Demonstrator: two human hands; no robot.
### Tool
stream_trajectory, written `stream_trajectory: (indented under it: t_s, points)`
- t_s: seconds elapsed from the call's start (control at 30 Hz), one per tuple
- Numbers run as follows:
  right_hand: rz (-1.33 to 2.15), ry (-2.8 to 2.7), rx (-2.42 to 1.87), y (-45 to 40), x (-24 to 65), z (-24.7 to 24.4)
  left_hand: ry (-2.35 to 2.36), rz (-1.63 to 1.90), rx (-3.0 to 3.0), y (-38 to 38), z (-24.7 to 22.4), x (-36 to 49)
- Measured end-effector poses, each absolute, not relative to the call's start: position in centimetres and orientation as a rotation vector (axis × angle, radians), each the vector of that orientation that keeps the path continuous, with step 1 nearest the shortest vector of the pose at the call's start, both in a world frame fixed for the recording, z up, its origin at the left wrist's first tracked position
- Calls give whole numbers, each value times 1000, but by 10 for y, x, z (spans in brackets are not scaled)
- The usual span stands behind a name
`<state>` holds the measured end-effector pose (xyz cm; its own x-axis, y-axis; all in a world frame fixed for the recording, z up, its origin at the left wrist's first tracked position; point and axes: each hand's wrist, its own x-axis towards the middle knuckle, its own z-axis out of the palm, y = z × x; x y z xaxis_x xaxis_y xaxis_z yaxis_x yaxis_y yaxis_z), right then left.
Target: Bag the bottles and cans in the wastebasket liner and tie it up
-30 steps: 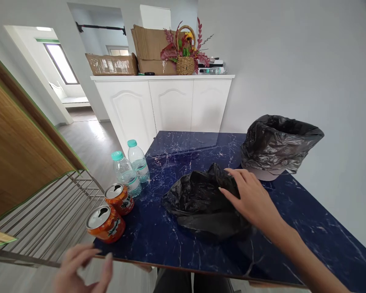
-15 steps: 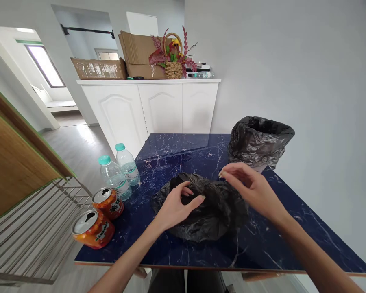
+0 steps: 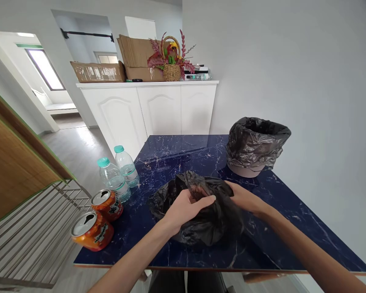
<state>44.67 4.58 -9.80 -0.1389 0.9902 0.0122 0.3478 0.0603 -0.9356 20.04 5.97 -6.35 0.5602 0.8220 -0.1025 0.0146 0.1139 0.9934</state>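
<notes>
A crumpled black plastic bag (image 3: 198,232) lies on the dark blue marbled table (image 3: 183,152), near its front edge. My left hand (image 3: 190,205) is closed on the top of the bag, thumb and fingers pinching the thin plastic. On the bag's right side, my right hand (image 3: 242,197) reaches in with its fingers hidden by the black plastic. Two orange cans (image 3: 93,231) and two clear bottles with teal caps (image 3: 114,177) stand along the table's left edge.
A bin lined with a black bag (image 3: 256,144) stands at the table's back right. Left of the table is a metal rack (image 3: 33,236). Behind it, a white cabinet (image 3: 161,108) bears cardboard boxes (image 3: 99,71) and a flower basket (image 3: 171,72).
My right hand has moved down and left from above the bag into its folds. My left hand has shifted slightly right and closed on the plastic, and the bag's top has changed shape.
</notes>
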Motion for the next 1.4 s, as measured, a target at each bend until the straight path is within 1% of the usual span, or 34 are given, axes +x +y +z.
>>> stream_trajectory:
  t_s: [0.07,0.17,0.27,0.37,0.47,0.57,0.67,0.83,0.93,0.97,1.03,1.1,1.17,1.27,1.4]
  points:
    - [1077,-1470,-1322,39,444,-77,739,863,1265,58,-46,196]
    - [1059,-1164,-1269,21,452,-44,690,1157,1157,50,-8,174]
    - [995,-962,-1229,10,461,-23,911,1423,1181,42,22,149]
    - [1063,-953,-1282,21,465,-25,1146,1556,1075,46,22,136]
    - [1193,-1031,-1426,47,471,-49,1205,1440,1088,61,-4,134]
    - [1217,-1052,-1579,70,481,-77,1296,1266,1248,79,-37,130]
    - [1279,-1033,-1612,78,491,-94,1408,1162,1387,92,-60,116]
    - [1503,-1067,-1475,67,503,-102,1677,1173,1645,96,-72,91]
    - [1485,-1106,-1537,59,502,-107,1668,1195,2103,87,-77,103]
    - [1445,-1105,-1591,58,500,-110,1555,1120,2344,84,-81,111]
    - [1379,-1092,-1676,57,495,-116,1219,782,2743,82,-92,130]
    - [1376,-1095,-1697,57,492,-122,996,389,2856,87,-109,142]
    - [1401,-1106,-1679,56,497,-125,989,158,2845,99,-127,144]
    - [1429,-1108,-1631,50,515,-124,1103,88,2818,119,-144,133]
    - [1490,-1118,-1486,35,534,-111,1211,164,2818,123,-147,133]
